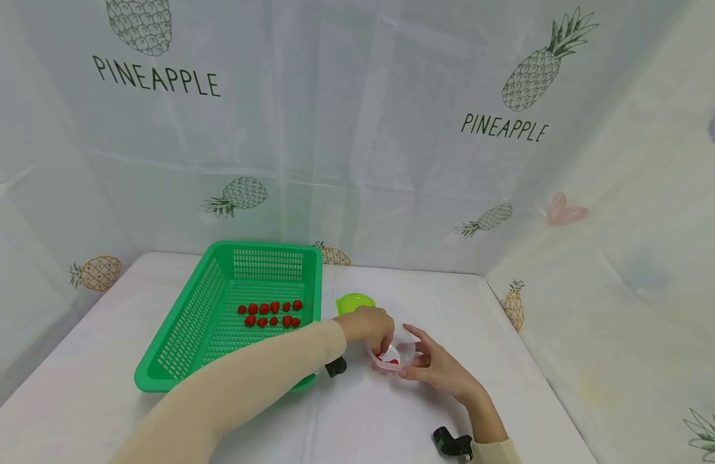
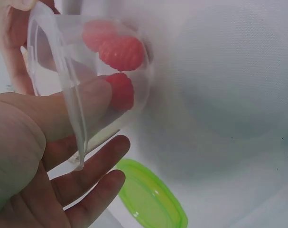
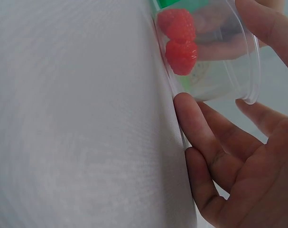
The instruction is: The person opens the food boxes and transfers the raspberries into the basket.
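Note:
A clear plastic container [image 1: 406, 351] with several red raspberries in it stands on the white-covered table. My left hand [image 1: 369, 325] reaches down into it. In the left wrist view, that hand's thumb and a finger pinch a raspberry [image 2: 122, 92] near the container's bottom; its other fingers spread outside the rim. Two more raspberries [image 2: 122, 53] lie beside it. From the right side, my right hand [image 1: 441, 372] holds the container, with fingers around its wall and rim. In the right wrist view, raspberries [image 3: 181, 57] show through the clear wall.
To the left, a green plastic basket [image 1: 180, 322] holds two rows of raspberries [image 1: 274, 307]. A lime-green lid-like dish [image 1: 353, 301] lies just behind my left hand. Behind the table hangs a pineapple-print curtain [image 1: 357, 129]. Black wrist devices [image 1: 452, 443] sit near both wrists.

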`<state>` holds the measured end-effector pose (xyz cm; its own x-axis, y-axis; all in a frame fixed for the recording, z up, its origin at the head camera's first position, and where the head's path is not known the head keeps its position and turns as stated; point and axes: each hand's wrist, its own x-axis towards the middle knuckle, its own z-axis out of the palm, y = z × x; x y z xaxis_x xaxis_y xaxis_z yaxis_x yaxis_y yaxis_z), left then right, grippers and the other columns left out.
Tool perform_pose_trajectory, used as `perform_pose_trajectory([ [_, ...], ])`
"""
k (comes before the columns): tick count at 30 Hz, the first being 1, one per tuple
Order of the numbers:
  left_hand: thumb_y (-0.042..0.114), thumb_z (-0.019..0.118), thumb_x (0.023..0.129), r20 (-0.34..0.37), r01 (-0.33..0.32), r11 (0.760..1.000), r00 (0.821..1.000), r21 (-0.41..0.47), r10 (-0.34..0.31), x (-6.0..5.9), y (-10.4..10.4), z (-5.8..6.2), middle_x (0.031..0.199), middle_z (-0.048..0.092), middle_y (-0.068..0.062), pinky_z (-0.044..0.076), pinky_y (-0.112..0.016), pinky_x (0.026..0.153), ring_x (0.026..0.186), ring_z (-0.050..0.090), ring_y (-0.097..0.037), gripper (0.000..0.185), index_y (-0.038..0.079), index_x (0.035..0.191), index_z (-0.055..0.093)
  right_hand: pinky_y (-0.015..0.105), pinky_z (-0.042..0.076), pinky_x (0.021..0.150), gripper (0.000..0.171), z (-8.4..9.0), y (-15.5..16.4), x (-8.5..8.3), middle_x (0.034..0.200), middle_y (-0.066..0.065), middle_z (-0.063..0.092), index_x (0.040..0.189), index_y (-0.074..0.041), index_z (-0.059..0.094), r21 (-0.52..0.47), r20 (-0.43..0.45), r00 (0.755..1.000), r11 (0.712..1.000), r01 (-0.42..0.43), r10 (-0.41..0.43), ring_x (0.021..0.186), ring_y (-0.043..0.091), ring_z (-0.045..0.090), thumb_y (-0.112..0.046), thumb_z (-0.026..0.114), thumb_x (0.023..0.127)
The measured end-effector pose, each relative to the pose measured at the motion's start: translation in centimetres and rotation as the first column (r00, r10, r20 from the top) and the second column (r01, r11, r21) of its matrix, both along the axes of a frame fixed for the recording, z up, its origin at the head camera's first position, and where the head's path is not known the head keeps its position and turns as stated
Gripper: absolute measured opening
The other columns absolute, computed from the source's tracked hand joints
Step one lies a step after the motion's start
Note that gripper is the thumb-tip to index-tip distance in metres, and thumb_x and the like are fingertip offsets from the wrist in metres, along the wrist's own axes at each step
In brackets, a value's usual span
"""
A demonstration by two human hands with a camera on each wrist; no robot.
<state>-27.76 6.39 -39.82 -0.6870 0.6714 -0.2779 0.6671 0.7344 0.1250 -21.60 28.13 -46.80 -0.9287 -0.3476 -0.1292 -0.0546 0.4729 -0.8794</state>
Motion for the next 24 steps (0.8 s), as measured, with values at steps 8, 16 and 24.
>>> perform_pose_trajectory([
  [8, 0.016, 0.081, 0.094, -0.026, 0.024, 0.996, 0.999, 0.085, -0.022, -0.5, -0.9, 1.0, 0.083, 0.070, 0.014, 0.049, -0.024, 0.075, 0.090, 0.053, -0.007, 0.010, 0.025, 0.093, 0.085, 0.035, 0.052, 0.091, 0.099, 0.0, 0.0, 0.0, 0.151, 0.028, 0.047, 0.168, -0.022, 0.029, -0.004, 0.012, 1.000, 1.000, 0.003, -0.003, 0.109, 0.024, 0.067, -0.027, 0.089, 0.088],
  [16, 0.019, 0.079, 0.097, -0.026, 0.012, 0.985, 1.000, 0.170, -0.008, -0.7, -2.1, 3.3, 0.089, 0.069, 0.015, 0.052, -0.028, 0.078, 0.089, 0.059, -0.007, 0.007, 0.026, 0.095, 0.082, 0.036, 0.051, 0.095, 0.099, -0.5, 0.0, 0.0, 0.149, 0.023, 0.052, 0.168, -0.024, 0.030, 0.009, 0.016, 1.000, 1.000, 0.007, -0.007, 0.112, 0.024, 0.068, -0.029, 0.089, 0.088],
  [24, 0.020, 0.076, 0.100, -0.048, 0.044, 0.961, 0.998, 0.272, -0.032, -1.0, -5.8, 6.3, 0.097, 0.072, 0.013, 0.052, -0.031, 0.089, 0.100, 0.061, -0.011, 0.008, 0.022, 0.105, 0.082, 0.032, 0.053, 0.087, 0.100, -0.4, -0.1, -0.2, 0.145, 0.023, 0.055, 0.168, -0.022, 0.030, 0.024, 0.007, 1.000, 1.000, 0.004, -0.004, 0.102, 0.024, 0.069, -0.028, 0.089, 0.087],
])
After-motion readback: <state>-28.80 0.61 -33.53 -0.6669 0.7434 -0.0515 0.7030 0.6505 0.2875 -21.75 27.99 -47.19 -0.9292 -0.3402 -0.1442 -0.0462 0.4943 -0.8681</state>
